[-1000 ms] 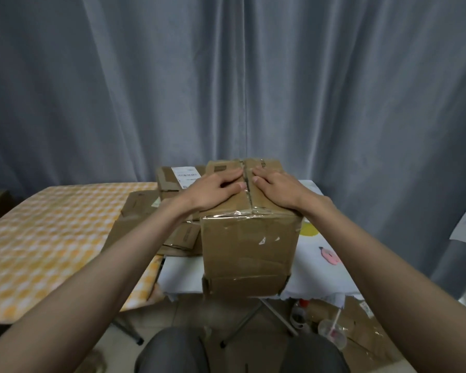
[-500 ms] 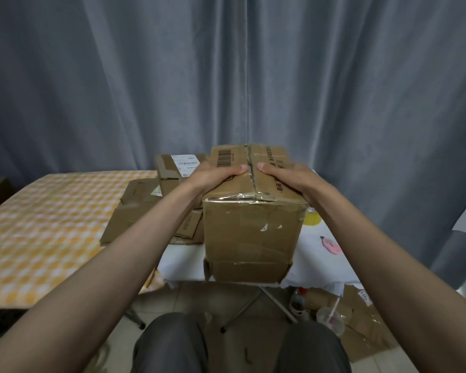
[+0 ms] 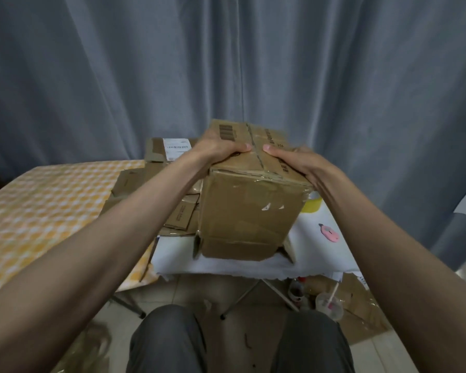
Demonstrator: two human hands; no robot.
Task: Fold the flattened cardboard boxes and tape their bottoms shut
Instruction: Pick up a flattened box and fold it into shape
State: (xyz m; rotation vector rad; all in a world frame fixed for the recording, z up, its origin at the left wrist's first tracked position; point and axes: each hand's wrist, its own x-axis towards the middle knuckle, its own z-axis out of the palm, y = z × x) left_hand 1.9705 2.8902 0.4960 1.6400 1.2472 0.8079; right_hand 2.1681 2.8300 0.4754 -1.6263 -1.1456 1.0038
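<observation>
A folded brown cardboard box [image 3: 249, 211] is held up above the small white table [image 3: 226, 261], tilted slightly to the right. Its upper face shows two flaps meeting along a taped centre seam, with a barcode print. My left hand [image 3: 218, 149] grips the box's left upper edge, thumb on the top flap. My right hand [image 3: 296, 161] grips the right upper edge, thumb near the seam. The lower flaps hang open below the box. Several flattened cardboard boxes [image 3: 135, 184] lie stacked behind it on the left.
A yellow tape roll [image 3: 312, 205] and a pink cutter [image 3: 330, 232] lie on the white table at the right. A yellow checked table [image 3: 43, 205] extends to the left. Cups, a bottle and cardboard scraps [image 3: 328, 302] sit on the floor. Grey curtains hang behind.
Both hands moved from pressing flat on the top flaps to gripping the box's sides. The box has been lifted off the table and tilted.
</observation>
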